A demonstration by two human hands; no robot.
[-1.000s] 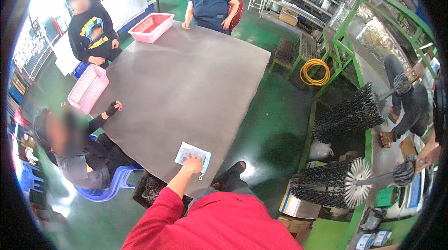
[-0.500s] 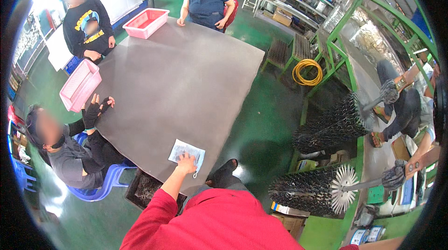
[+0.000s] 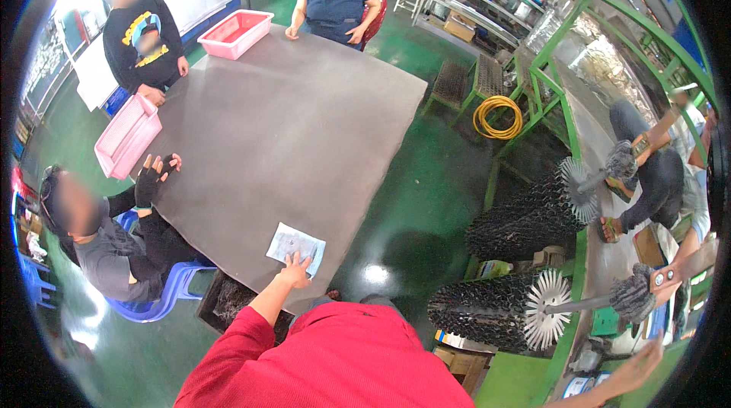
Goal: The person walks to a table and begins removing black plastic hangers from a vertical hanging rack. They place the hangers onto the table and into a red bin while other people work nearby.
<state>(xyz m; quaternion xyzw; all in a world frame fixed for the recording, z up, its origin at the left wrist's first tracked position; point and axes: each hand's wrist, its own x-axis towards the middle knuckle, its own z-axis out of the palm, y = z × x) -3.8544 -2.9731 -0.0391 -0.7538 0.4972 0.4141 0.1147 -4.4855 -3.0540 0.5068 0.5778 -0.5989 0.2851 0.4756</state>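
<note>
My left hand [image 3: 295, 271] rests on the near end of a flat white and pale-blue sheet [image 3: 293, 243], its fingers apart. The sheet lies on the dark grey tabletop [image 3: 297, 126], close to its near corner; whether it is paper or a folded mask is hard to tell. At the lower right my right hand [image 3: 641, 368] reaches out away from the table, beside the green machine frame. It appears empty, with its fingers stretched out.
Two pink baskets [image 3: 236, 33] [image 3: 128, 136] stand along the table's far left edges. Three people sit or stand around it. To the right are bristled black rollers [image 3: 487, 309] with toothed discs, a green frame [image 3: 560, 103], a coiled yellow hose [image 3: 498, 118] and another person.
My right hand has come into view at the lower right. The left hand has drawn slightly left on the sheet. The whole view has shifted a little.
</note>
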